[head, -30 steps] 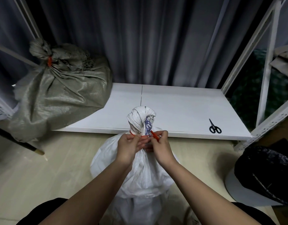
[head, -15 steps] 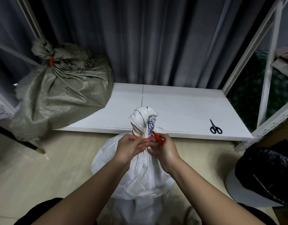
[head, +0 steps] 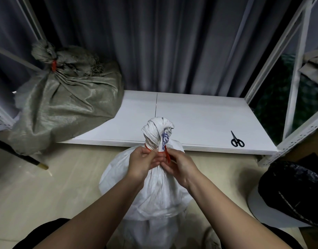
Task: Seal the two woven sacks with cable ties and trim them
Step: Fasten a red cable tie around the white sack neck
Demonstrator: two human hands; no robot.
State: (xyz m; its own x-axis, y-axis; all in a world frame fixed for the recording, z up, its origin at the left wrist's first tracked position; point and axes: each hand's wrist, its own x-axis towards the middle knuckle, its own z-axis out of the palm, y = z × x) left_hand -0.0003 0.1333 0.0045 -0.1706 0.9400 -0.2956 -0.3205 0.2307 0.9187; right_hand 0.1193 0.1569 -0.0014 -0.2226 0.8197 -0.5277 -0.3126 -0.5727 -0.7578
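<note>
Scissors (head: 237,140), black, lie on white board (head: 199,119) at right, well apart from my hands. Grey sack (head: 65,105), woven, slumped at left on board edge, neck cinched with orange tie (head: 54,65). Curtain (head: 154,42) behind; white shelf frame (head: 296,72) at right. White sack (head: 154,191), woven, stands between my arms; blue print near neck unreadable. Left hand (head: 142,162) pinches twisted neck at orange cable tie (head: 166,155); right hand (head: 181,166) pinches tie tail.
</note>
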